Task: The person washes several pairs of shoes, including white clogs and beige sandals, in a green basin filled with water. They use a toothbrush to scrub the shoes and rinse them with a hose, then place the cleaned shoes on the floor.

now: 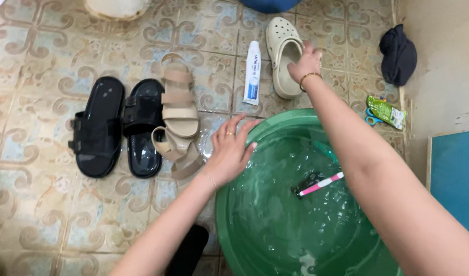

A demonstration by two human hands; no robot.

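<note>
Two hands out: right hand (305,62) grasps the cream clog (284,51) on the tiled floor (40,204). Left hand (229,151), fingers released and spread, rests on the green basin (255,214) rim beside beige sandals (179,102).

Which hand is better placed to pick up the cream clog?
Right. The right hand already rests on the cream clog, with its fingers at the shoe's opening. The left hand is far from it, resting on the rim of the green basin beside the beige sandals.

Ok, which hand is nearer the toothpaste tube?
Right. The right hand grips the cream clog just beside the toothpaste tube; the left hand rests lower down on the green basin rim.
</note>
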